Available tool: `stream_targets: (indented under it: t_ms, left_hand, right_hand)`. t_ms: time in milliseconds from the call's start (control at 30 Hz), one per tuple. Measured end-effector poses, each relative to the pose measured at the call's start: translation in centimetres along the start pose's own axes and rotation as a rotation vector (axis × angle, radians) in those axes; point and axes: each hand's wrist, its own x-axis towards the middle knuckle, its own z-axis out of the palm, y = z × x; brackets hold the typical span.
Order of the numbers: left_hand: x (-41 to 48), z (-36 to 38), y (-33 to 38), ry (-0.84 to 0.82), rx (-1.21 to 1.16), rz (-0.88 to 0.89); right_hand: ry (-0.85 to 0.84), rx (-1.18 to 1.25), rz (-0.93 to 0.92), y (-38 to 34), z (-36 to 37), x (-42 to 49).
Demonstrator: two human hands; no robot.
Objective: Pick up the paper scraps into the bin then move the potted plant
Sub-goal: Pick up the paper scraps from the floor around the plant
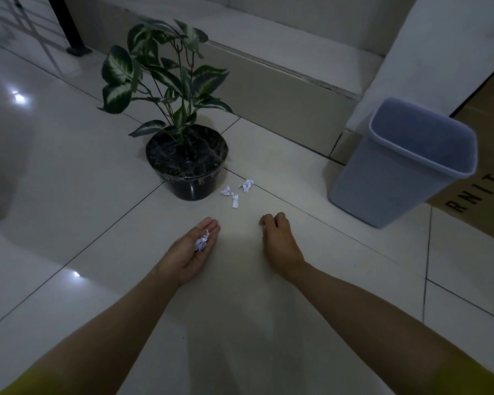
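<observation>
Two bare forearms reach forward over a glossy pale tiled floor [69, 172]. The left hand [193, 250] is turned palm up, its grip loosely cupped around a small bunch of white crumpled paper scraps [202, 242]. The right hand [280, 242] is palm down with fingers curled inward; whether its grip holds anything cannot be told. Just beyond the hands, three more white paper scraps on the floor [236, 192] lie beside a black round plastic pot holding a green-and-white leafy plant [187, 163]. Far right, well apart from the scraps, stands a grey-blue rectangular plastic bin [397, 172], against a brown cardboard box [485, 178].
</observation>
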Motion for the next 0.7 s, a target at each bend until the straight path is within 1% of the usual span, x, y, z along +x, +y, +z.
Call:
stream_targets:
  t_ms: [100,200,467,533,600,700]
  left_hand:
    - [0.2,-0.1,0.0,-0.005,0.016,-0.003]
    - [0.3,-0.2,0.0,-0.006,0.028,-0.01]
    - [0.5,-0.5,0.0,-0.014,0.016,-0.011]
    - [0.4,-0.5,0.0,-0.019,0.017,-0.015]
    - [0.4,-0.5,0.1,-0.02,0.024,-0.015]
    - [0.4,-0.6,0.2,-0.014,0.034,-0.014]
  right_hand:
    - [-0.009,0.028,-0.047,-0.4,0.1,0.5]
    - [-0.04,-0.059,-0.168,-0.8,0.3,1.5]
    - [0.034,0.105,-0.211,-4.2,0.5,5.5]
    - [-0.02,0.119,-0.232,-4.3,0.9,6.2]
    - [-0.095,0.052,-0.249,-4.2,1.3,6.8]
    - [-0.137,-0.036,-0.286,-3.9,2.0,7.3]
